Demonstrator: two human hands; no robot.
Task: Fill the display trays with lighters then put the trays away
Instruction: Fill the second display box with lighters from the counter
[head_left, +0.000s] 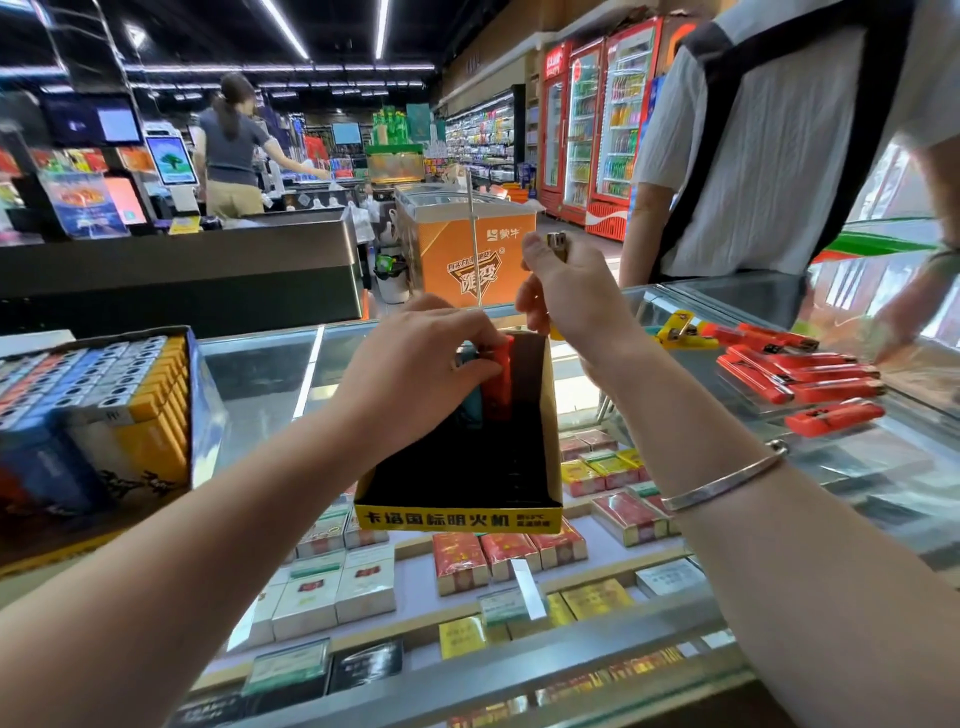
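**A:** From the head camera, what are your fingers doing?

**B:** My left hand (415, 358) is curled over the far end of the cardboard display tray (457, 512). Its fingertips pinch the top of a red lighter (498, 384) standing upright against the tray's back wall, with a blue lighter (470, 405) just beside it, mostly hidden under my palm.

**A:** And the right one?

**B:** My right hand (569, 291) is raised above the tray's far right corner, fingers bent around a lighter (557, 247). Only its metal top pokes out above my knuckles, so I cannot tell its colour.

**A:** What is the tray like?

**B:** A shallow rectangular box, black inside, brown card on the walls, a yellow front strip with black print. It sits on the glass counter (649, 613), with cigarette packs visible beneath.

**A:** Where are the rest of the lighters?

**B:** Loose red lighters (800, 374) lie flat on the glass to my right, smooth plastic with metal heads, a yellow lighter (678, 332) near them. On my left stands a full tray (98, 400), packed with upright rows of yellow, blue and red ones.
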